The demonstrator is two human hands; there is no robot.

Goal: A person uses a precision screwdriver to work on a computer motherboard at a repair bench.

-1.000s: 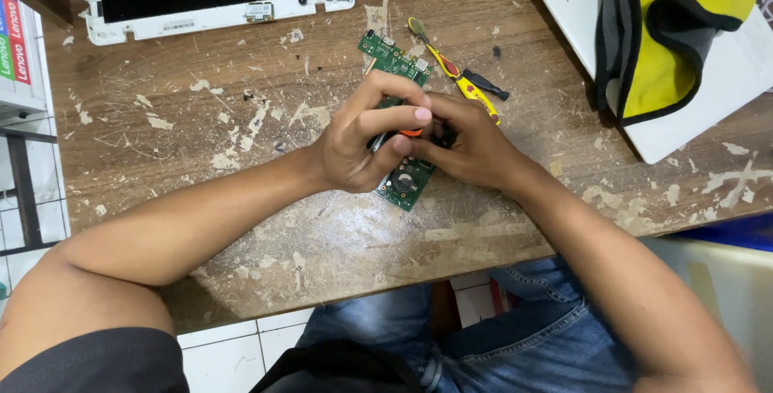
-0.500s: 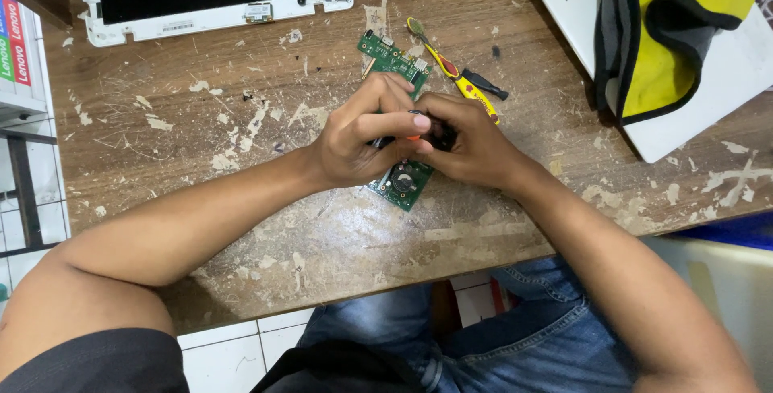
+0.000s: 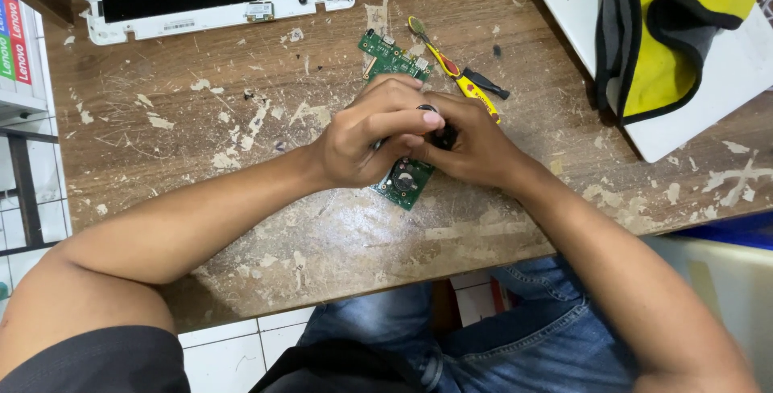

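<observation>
Nothing moved; hands [image 3: 411, 139] cover diagonal circuit board [image 3: 392, 59].

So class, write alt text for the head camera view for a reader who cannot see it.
Two hands, left hand and right hand, meet over a green circuit board on a scratched wooden table, gripping a small dark part. A yellow-handled tool lies just behind.
</observation>
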